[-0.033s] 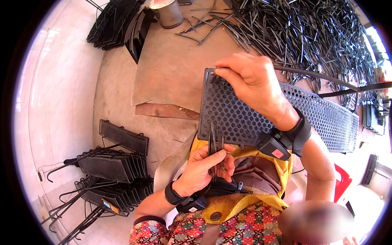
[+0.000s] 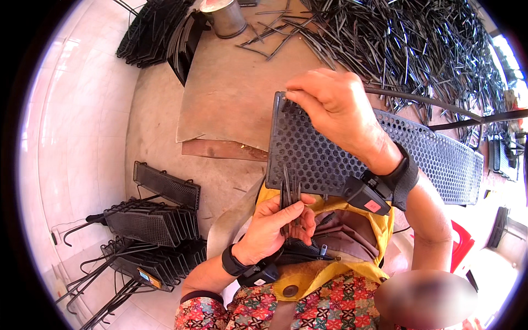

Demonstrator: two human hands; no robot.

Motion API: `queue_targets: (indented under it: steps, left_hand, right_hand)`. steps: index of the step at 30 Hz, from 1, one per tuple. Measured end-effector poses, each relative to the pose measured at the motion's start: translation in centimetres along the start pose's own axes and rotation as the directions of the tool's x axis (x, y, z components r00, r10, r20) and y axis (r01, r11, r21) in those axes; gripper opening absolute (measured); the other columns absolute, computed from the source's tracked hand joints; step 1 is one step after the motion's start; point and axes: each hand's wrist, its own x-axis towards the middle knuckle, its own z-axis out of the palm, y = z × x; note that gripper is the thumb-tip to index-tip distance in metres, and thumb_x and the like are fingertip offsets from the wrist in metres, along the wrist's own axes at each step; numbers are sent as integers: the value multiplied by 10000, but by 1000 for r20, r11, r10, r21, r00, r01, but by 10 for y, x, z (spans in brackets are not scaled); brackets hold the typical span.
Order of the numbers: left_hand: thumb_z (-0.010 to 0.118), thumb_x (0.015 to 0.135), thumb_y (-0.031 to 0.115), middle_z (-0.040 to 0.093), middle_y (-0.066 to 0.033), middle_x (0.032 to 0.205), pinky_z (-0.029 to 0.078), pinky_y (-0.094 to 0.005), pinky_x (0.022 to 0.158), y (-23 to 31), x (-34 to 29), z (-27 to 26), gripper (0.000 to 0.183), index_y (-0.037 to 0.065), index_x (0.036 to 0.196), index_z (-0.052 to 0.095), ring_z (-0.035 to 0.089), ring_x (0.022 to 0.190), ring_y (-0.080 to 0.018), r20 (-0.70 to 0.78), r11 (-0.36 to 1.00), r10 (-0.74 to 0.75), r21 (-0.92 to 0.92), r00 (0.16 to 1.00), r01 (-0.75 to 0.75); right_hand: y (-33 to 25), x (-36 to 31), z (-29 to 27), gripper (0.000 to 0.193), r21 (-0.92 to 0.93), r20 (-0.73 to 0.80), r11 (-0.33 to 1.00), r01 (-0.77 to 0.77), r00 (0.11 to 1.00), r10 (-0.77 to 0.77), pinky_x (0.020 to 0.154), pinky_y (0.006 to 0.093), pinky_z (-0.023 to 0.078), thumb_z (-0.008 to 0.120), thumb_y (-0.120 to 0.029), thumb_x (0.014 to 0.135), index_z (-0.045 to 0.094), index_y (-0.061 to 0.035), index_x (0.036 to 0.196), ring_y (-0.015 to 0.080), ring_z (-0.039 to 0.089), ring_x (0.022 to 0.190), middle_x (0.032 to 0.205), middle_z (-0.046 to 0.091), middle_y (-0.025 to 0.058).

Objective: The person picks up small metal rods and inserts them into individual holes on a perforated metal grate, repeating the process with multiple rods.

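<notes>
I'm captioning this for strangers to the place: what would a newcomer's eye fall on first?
Probably the tangled heap of dark strips filling the upper right. Next, the long black perforated panel across the centre and right, the right hand at its upper left corner. The left hand, below the panel's left end, grips a small bunch of strips.

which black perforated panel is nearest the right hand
The long panel directly beneath the right hand, overlapping the yellow cloth; others, like the panels stacked at lower left, sit farther off.
</notes>
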Motion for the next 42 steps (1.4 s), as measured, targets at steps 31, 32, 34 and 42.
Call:
queue_targets:
  steps: [31, 32, 34, 42]
  left_hand:
    - [492, 928, 149, 601, -121, 809, 450, -285, 456, -8, -4, -1, 253, 11, 1134, 545, 591, 679, -237, 166, 990, 120, 54, 979, -131]
    - [488, 932, 152, 599, -111, 813, 447, -259, 460, -8, -4, 0, 253, 7, 1133, 541, 588, 675, -203, 174, 987, 115, 90, 978, -132]
    - [479, 941, 157, 596, -90, 821, 441, -206, 468, -7, -4, 2, 254, -1, 1132, 533, 582, 667, -133, 189, 978, 104, 161, 976, -135]
    - [523, 918, 147, 614, -99, 798, 344, -202, 408, -8, -6, 6, 277, 7, 1156, 539, 573, 601, -142, 63, 971, 137, 186, 989, -147]
  right_hand:
    - [-63, -62, -27, 317, 330, 536, 428, -841, 540, 649, 471, 191, 444, 645, -60, 816, 534, 73, 1082, 62, 561, 587, 755, 628, 65]
    - [-67, -67, -27, 292, 374, 537, 404, -835, 550, 640, 489, 193, 450, 643, -52, 817, 546, 69, 1064, 63, 563, 593, 757, 627, 64]
    - [-72, -74, -25, 246, 419, 521, 386, -822, 566, 639, 519, 193, 456, 638, -39, 817, 566, 61, 1030, 64, 567, 605, 753, 625, 58]
    - [-71, -80, -24, 156, 457, 382, 451, -766, 627, 679, 536, 220, 461, 629, -42, 802, 596, 51, 923, 85, 571, 637, 745, 620, 51]
